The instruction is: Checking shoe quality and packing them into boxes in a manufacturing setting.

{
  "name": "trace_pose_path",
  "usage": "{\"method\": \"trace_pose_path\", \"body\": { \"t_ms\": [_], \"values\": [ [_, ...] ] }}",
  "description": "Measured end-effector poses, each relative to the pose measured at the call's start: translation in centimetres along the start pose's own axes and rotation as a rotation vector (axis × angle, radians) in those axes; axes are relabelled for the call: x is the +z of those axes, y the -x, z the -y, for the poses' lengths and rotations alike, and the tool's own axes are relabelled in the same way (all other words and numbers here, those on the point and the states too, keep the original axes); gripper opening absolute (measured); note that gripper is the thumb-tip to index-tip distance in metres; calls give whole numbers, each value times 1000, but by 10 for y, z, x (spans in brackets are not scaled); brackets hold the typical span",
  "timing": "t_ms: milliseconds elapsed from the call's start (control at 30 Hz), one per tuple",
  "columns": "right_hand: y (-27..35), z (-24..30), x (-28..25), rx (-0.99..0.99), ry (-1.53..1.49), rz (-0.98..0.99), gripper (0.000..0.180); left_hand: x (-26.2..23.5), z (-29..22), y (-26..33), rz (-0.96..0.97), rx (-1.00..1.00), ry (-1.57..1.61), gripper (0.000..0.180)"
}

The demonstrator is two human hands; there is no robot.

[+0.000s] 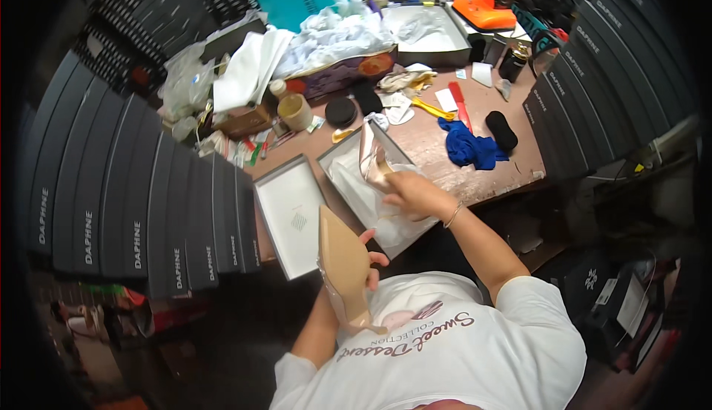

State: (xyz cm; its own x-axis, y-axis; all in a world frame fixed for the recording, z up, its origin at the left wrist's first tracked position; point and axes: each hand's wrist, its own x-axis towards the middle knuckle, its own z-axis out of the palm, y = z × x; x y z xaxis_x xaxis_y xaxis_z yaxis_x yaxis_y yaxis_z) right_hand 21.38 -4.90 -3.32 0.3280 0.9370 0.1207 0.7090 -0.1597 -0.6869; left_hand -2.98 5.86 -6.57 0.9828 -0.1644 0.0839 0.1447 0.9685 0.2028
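With the lid (285,206) off beside the paper-lined box (394,147) on the bench (519,162), one shoe (369,156) is gripped in or just above it by the right hand (417,196), a second shoe (343,254) held outside by the left hand (376,258), neither yet released.

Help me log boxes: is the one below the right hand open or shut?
Open: the box is uncovered on top, and white paper shows inside.
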Motion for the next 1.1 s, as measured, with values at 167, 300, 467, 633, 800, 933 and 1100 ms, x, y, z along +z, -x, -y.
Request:
{"method": "trace_pose_path", "body": {
  "t_ms": [167,300,467,633,800,933,1100],
  "values": [
    [12,2,7,0,327,-484,59,35,32,18,-854,523,-406,50],
    [36,-42,21,321,-41,-174,65,2,18,43,-682,537,-216,63],
    [43,-13,45,176,-180,16,62,27,10,13,-636,519,-574,93],
    [-6,-54,29,293,-384,-143,45,26,-7,-7,-593,288,-468,93],
    [-94,-134,-25,207,-155,-526,24,-5,-14,4,-642,333,-387,89],
    [-165,-179,-61,183,94,-558,19,-23,-18,6,-732,279,-304,88],
    [-217,-133,-42,60,-70,-80,14,-41,-16,6,-807,268,-195,88]
  ]
}}
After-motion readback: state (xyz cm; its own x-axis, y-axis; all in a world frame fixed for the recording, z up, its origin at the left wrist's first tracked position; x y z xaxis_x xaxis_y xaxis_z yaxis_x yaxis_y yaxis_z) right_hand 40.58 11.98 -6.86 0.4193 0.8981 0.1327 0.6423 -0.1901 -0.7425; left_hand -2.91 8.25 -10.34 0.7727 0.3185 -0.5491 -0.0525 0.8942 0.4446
